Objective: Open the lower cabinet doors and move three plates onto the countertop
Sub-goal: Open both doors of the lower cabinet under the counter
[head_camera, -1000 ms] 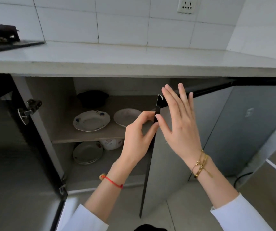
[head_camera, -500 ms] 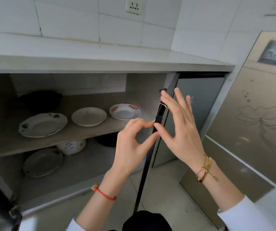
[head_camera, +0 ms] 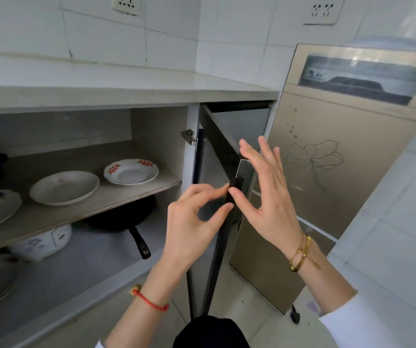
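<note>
Cabinet door [head_camera: 223, 222] stands swung open edge-on between both hands, the left hand [head_camera: 192, 222] pinching its dark edge with fingertips, the right hand [head_camera: 267, 197] spread flat, thumb on that edge. Left of the hands, three plates [head_camera: 63, 188] sit on the shelf [head_camera: 116, 199], the leftmost cut off by the frame.

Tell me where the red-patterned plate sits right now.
The red-patterned plate sits on the upper shelf at its right end, right of the plain white plate.

White sleeves [head_camera: 347, 327], red cord [head_camera: 151, 302], gold bracelets [head_camera: 301, 254]
</note>
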